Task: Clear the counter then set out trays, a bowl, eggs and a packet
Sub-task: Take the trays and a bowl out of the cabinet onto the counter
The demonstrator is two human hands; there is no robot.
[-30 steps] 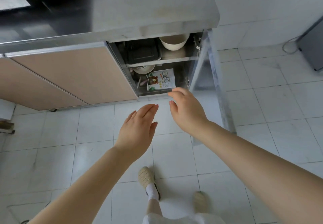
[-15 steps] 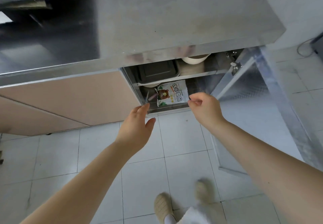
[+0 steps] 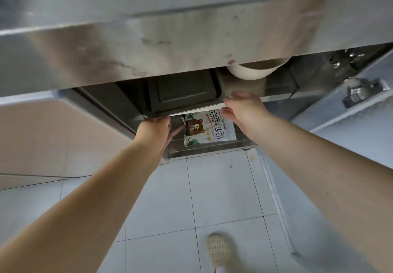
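Change: since half a second ago both hands have gone up from in front of the packet to the upper shelf; the camera has come closer in under the counter.
Left hand (image 3: 156, 129): at the front left edge of the tray (image 3: 180, 90), fingers curled up under its rim; how firmly it grips cannot be told, as the fingertips are hidden.
Right hand (image 3: 244, 107): at the tray's front right corner, thumb below and fingers above the edge, pinching it.
Tray: dark, rectangular, on the upper shelf (image 3: 276, 97) of the open cabinet, its front edge at the shelf lip between the two hands.
Bowl (image 3: 251, 72): pale, on the same shelf just right of the tray, its top hidden by the counter (image 3: 191, 28) edge.
Packet (image 3: 209, 129): white with a brown bear picture, lying flat on the cabinet floor below the tray, between the two wrists.
Door (image 3: 350, 106): metal, swung open to the right, hinge showing.
Floor (image 3: 212, 198): pale tiles; one beige slipper (image 3: 220, 251) at the bottom.
Eggs: not seen from here.
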